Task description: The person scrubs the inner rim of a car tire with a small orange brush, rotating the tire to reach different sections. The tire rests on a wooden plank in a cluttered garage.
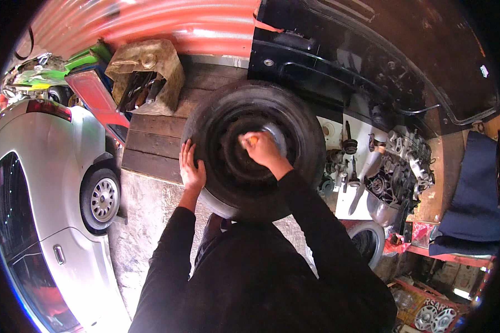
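Observation:
A black tyre on a dark steel wheel [308, 147] lies flat on the end of a wooden plank bench [153, 136] in front of me. My left hand [193, 168] rests on the tyre's left sidewall, its fingers stretched out and slightly apart. Over the middle of the wheel, my right hand [263, 150] is closed around a small orange thing [253, 140]. Most of that thing is hidden by my fingers, so its kind does not show. A light, shiny patch shows on the wheel disc just beyond the right hand.
A cut-open, grimy container [144, 64] with tools stands on the bench at far left. A silver car [66, 166] is parked on the left. Engine parts [394, 177] lie on a white surface to the right, with another tyre [368, 238] below. A dark blue cloth [472, 186] hangs at far right.

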Demonstrator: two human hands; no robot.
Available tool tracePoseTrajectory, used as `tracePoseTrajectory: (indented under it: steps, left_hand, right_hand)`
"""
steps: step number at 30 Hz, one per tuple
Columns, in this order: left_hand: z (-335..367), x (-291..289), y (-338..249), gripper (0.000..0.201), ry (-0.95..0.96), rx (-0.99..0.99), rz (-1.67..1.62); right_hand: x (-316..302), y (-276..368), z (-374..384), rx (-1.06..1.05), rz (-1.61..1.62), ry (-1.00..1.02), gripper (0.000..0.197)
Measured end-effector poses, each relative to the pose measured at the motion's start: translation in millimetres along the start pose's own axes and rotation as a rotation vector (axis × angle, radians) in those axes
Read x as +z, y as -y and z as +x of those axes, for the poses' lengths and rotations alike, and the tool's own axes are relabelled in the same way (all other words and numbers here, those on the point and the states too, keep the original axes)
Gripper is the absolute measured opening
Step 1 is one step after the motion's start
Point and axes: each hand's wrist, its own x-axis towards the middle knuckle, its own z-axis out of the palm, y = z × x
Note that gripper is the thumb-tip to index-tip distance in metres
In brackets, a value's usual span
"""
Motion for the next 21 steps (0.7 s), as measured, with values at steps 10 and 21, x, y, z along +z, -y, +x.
tracePoseTrajectory:
  steps: [10, 21]
  left_hand:
    - [0, 1, 0, 0.056, 0.009, -0.021, 0.003]
    - [1, -2, -3, 0.057, 0.024, -0.048, 0.010]
  right_hand:
    - [-14, -2, -6, 0.100, -0.087, -0.034, 0.012]
    - [-25, 0, -2, 0.162, -0.071, -0.080, 0.016]
